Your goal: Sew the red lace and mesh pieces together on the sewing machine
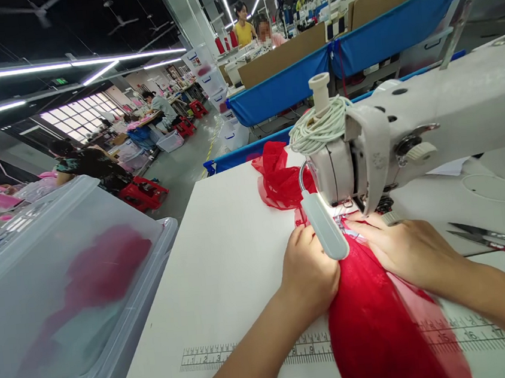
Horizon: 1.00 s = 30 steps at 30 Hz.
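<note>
Red fabric runs from the front edge of the white table up to the needle area of a sewing machine. On its left side my left hand is curled closed on the fabric, partly behind the grey lamp. My right hand lies on the right side, thumb and fingers pressed together on the fabric edge near the presser foot. Behind the needle, a bunched sheer red piece rests on the table. A coil of pale green cord sits on the machine head.
Black scissors lie at the right. A printed ruler crosses the white table. A translucent bin stands at the left. Beyond are blue-draped workstations, red stools and several people.
</note>
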### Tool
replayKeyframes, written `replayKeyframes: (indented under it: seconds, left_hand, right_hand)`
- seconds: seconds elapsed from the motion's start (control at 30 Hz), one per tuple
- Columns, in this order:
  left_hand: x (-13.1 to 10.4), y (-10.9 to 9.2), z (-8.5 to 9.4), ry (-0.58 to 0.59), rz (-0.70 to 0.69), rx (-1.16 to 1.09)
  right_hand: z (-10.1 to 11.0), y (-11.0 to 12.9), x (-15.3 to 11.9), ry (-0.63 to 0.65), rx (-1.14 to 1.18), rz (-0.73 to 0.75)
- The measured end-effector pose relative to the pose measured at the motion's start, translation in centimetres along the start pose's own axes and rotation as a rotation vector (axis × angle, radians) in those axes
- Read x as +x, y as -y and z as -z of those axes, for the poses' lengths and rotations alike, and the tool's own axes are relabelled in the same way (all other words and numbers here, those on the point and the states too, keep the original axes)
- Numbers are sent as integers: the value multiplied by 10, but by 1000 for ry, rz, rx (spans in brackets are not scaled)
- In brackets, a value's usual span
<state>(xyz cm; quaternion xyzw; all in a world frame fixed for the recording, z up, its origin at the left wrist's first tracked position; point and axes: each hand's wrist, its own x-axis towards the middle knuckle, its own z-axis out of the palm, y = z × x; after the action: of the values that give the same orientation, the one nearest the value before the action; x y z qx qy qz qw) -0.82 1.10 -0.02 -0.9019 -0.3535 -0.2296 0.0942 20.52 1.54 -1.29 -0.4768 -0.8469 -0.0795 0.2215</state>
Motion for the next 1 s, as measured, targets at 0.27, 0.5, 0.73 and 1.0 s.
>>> replayKeyframes:
  seconds: [0.27, 0.5, 0.73, 1.0]
  left_hand:
    - [7, 31, 16, 313, 174, 25]
    - [-31, -53, 59, 560, 266, 305]
    - [-47, -45, 86, 485, 244, 17]
    - [-26, 24, 62, 110, 750, -367]
  right_hand:
    - [-4, -8, -6, -132, 111, 31]
    - [3, -4, -9, -189, 382, 258]
    - [19, 38, -1, 8, 486, 586]
    - [9, 35, -13, 94, 507, 628]
